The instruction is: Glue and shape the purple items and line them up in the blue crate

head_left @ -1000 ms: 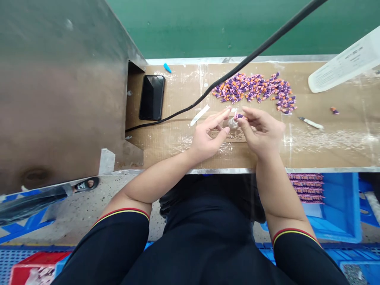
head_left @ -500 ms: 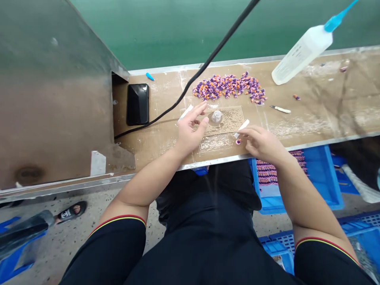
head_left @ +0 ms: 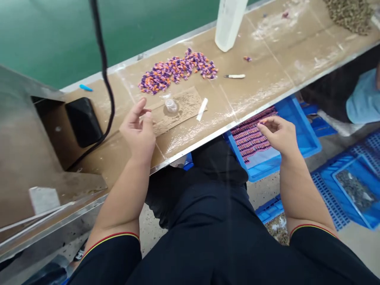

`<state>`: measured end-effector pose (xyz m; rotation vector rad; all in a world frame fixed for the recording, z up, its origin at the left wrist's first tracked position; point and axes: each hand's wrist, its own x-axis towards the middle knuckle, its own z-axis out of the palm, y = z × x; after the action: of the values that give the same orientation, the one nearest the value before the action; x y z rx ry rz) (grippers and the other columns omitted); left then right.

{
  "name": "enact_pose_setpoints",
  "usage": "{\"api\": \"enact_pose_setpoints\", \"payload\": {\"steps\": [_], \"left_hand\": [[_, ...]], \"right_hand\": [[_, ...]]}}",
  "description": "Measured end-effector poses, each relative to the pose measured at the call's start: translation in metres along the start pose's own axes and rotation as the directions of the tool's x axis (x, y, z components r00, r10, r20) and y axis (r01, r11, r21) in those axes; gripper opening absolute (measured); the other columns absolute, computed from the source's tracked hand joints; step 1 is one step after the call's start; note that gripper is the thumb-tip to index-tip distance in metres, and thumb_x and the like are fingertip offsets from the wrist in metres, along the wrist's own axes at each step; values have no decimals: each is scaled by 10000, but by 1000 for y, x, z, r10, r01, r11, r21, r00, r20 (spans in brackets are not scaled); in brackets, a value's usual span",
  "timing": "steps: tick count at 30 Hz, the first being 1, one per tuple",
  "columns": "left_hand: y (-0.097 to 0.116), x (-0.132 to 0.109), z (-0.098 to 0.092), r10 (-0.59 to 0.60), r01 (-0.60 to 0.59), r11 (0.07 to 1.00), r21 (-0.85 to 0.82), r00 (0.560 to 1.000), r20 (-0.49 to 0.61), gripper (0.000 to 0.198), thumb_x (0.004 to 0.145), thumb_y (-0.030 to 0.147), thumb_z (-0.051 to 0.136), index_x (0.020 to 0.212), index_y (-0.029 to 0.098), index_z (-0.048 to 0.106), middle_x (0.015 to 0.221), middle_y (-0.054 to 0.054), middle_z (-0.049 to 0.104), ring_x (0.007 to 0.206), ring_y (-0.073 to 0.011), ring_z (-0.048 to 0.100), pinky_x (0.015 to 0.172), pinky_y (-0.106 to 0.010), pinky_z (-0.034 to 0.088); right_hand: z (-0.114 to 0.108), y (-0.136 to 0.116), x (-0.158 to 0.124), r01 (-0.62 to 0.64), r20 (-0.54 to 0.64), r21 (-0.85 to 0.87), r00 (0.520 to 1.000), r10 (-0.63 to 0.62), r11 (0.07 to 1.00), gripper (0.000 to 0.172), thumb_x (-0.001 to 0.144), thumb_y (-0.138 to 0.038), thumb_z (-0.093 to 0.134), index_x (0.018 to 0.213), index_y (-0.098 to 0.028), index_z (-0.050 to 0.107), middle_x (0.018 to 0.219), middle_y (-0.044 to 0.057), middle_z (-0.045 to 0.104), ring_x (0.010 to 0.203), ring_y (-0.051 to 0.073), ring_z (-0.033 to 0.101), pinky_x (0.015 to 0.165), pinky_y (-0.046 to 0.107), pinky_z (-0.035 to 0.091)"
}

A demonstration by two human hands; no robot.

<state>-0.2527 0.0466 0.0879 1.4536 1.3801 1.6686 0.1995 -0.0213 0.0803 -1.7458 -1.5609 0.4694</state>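
My right hand (head_left: 280, 134) is over the blue tray (head_left: 310, 144), thumb and forefinger pinching a small orange-and-pink piece (head_left: 263, 122), mostly covered by the fingertips. Neat rows of purple, pink and orange pieces (head_left: 249, 138) lie in that tray. My left hand (head_left: 139, 128) hovers at the left end of a wet cardboard piece (head_left: 190, 99), its fingers loosely curved and apart, nothing visible in them. On this cardboard stands a small clear cup (head_left: 171, 105), with a white strip (head_left: 202, 109) at the right end. Behind is a heap of the same small pieces (head_left: 178, 69).
A white bottle (head_left: 230, 25) and a small knife (head_left: 235, 76) are on the bench to the right. At the left lie a black phone (head_left: 83, 122), a blue cap (head_left: 86, 87) and a hanging black cable (head_left: 103, 67). Another person's sleeve (head_left: 360, 97) shows at right.
My right hand has moved from the white strip on the bench out over the blue tray, carrying the small piece. My left hand stays by the cardboard. The view has turned right.
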Motion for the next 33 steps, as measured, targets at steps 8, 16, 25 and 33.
{"api": "enact_pose_setpoints", "payload": {"steps": [8,16,25,33], "left_hand": [[12,1,9,12,-11,999,53,1000,-9,544,839,804,909,1174,379,848,1298,101,826,1070,-279,716,801,-535,624],[7,1,12,77,-67,983,173,996,-55,221,908,212,715,1082,109,804,1332,-149,812,1010,-206,774,665,-311,570],[10,4,17,38,-18,970,244,996,-78,242,910,-19,601,1035,95,774,1243,-126,813,964,-171,742,682,-285,568],[8,3,14,82,-70,981,181,995,-63,219,891,7,638,1027,83,792,1224,-139,820,937,-180,748,628,-277,524]], "right_hand": [[-6,75,-55,3,633,-626,586,505,780,191,991,-183,723,985,-207,912,1071,130,904,1045,296,859,928,349,633],[14,77,-63,37,640,-700,476,603,714,285,1002,-218,690,1133,-178,939,1183,179,887,1155,320,827,965,321,584],[14,79,-60,17,650,-700,430,627,714,323,983,-145,625,1078,-190,931,1052,117,897,1038,266,817,851,271,542],[14,78,-58,-61,673,-668,376,637,742,307,972,-121,608,911,-182,903,969,105,894,984,242,833,864,262,560]]}}
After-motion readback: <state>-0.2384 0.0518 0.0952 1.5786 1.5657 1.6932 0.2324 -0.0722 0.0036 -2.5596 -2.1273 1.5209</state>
